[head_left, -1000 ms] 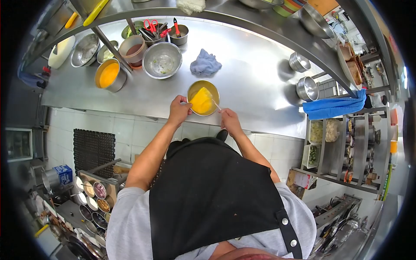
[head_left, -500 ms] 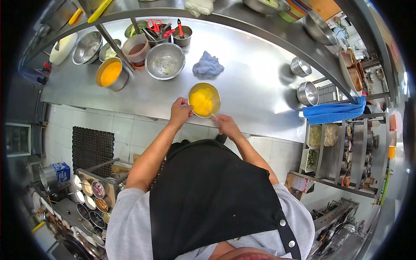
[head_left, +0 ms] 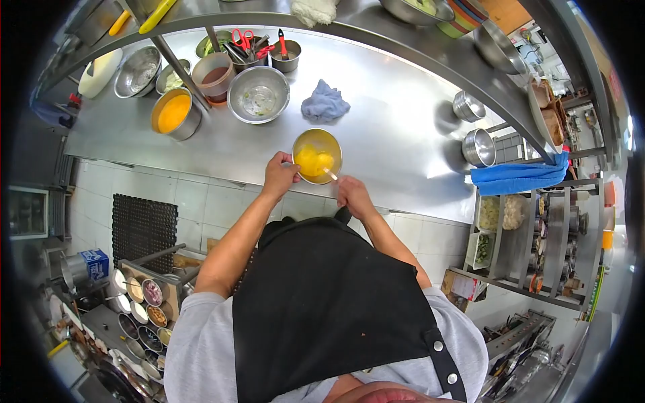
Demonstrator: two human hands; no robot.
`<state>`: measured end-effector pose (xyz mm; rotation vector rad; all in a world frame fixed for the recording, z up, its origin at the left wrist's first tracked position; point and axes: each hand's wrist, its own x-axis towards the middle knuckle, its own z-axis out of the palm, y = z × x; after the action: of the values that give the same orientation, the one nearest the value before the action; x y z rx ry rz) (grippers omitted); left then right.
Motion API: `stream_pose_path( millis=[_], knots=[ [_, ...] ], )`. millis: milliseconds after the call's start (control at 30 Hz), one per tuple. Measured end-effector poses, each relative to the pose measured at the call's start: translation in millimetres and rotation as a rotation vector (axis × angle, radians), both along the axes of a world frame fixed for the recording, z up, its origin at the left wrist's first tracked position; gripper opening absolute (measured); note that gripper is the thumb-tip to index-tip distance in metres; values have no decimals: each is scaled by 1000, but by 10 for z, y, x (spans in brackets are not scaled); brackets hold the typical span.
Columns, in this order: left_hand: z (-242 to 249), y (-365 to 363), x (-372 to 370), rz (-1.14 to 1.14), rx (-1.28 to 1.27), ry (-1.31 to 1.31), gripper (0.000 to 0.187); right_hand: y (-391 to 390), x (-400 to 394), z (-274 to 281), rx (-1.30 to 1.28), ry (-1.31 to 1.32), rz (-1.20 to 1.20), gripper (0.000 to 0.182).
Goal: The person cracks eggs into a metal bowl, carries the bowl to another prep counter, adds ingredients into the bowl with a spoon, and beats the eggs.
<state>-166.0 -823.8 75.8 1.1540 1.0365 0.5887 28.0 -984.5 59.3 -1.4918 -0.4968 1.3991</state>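
Note:
A metal mixing bowl (head_left: 334, 144) with bright yellow food in it stands near the front edge of the steel counter. At its left side, my left hand (head_left: 281, 176) pinches the rim. My right hand (head_left: 354, 196), fingers closed, grips a slim utensil with a pale handle (head_left: 330, 173). The utensil's far end dips into the yellow food (head_left: 314, 158), so its kind is hidden. A crumpled grey-blue cloth (head_left: 325, 102) lies just behind the bowl.
A larger steel bowl (head_left: 259, 95), a pot of orange liquid (head_left: 174, 113) and a container holding red scissors (head_left: 242, 39) stand at the back left. Small steel bowls (head_left: 478, 147) sit on the right. An overhead shelf (head_left: 376, 41) crosses above the counter.
The pale handle now shows over the bowl's front right rim, and the yellow food has shifted inside. My left hand keeps its place on the rim.

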Motion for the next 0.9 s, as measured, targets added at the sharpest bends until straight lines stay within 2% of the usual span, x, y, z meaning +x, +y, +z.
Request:
stream_pose_path(
  millis=[33, 67, 133, 167, 233, 267, 333, 367, 433, 467, 533, 567, 633, 667, 733, 767, 833, 867, 900],
  knots=[
    [-6, -5, -6, -3, 9, 1, 17, -11, -8, -15, 60, 26, -169, 25],
    [-6, -3, -1, -4, 19, 1, 16, -32, 12, -13, 59, 25, -170, 25],
    [-14, 0, 5, -2, 18, -7, 17, -43, 28, 52, -140, -162, 189, 25],
    [-24, -6, -7, -1, 13, -13, 17, -52, 18, 25, -140, -158, 188, 25],
    [11, -12, -14, 5, 16, 2, 18, -85, 23, -14, 79, 16, -107, 24],
    [33, -16, 0, 11, 23, 15, 18, -117, 45, -20, 78, 12, -108, 24],
    [-7, -39, 16, 14, 34, -5, 19, -118, 38, 88, -138, -424, 165, 23],
    [-31, -46, 8, 19, 43, -20, 19, -110, 46, 83, -138, -423, 166, 23],
    [3, -51, -8, 15, 33, -7, 19, -129, 92, 24, 8, -40, -84, 25],
    [19, -66, -2, 10, 23, 2, 20, -149, 108, -6, 4, -43, -83, 25],
    [1, -85, 6, 12, 29, -8, 20, -149, 120, -17, -7, -661, 152, 25],
    [-6, -80, 0, 15, 38, -13, 20, -148, 133, -22, -5, -661, 153, 25],
    [35, -62, -17, 17, 41, -5, 20, -161, 119, 36, -24, -126, 57, 24],
    [48, -83, -19, 12, 42, -1, 20, -179, 97, -2, -30, -124, 59, 24],
    [44, -102, -8, 14, 44, -4, 19, -156, 67, -69, 109, -667, 91, 23],
    [48, -93, -11, 17, 50, -6, 19, -158, 82, -83, 111, -666, 90, 23],
    [-5, -79, -25, 27, 51, -17, 19, -160, 47, 10, 23, 20, 82, 24],
    [-32, -89, -24, 36, 52, -35, 19, -156, 37, -60, 21, 22, 82, 24],
    [-36, -112, -22, 36, 51, -34, 19, -127, 11, -118, 13, -278, 63, 24]
  ],
)
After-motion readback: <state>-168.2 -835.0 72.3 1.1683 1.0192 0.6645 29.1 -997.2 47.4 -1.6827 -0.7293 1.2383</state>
